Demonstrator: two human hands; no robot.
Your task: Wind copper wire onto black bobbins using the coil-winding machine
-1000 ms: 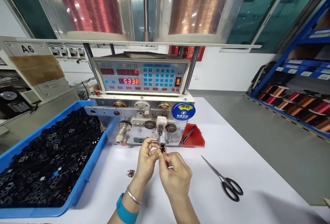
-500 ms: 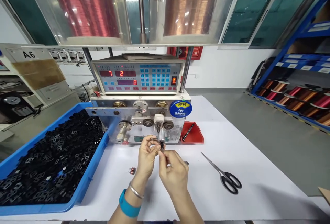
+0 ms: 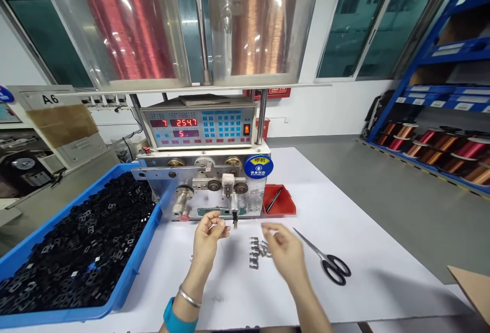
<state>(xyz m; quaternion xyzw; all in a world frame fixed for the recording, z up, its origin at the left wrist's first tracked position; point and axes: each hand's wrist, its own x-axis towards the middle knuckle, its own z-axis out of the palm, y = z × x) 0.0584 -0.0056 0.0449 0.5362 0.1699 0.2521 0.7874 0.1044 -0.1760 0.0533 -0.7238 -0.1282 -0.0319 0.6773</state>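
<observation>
My left hand (image 3: 206, 245) and right hand (image 3: 285, 252) both have their grip apart and empty; the right is just beside a small cluster of what seem to be metal-pinned bobbins (image 3: 258, 252), lower centre on the white worktop (image 3: 344, 231).

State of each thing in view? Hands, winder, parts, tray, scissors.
left hand: empty, fingers half curled, raised
right hand: empty, fingers open, raised
small bobbin parts: loose cluster on table
winder display: lit, reading 254.7
blue tray: full of black parts
scissors: closed, lying flat
</observation>
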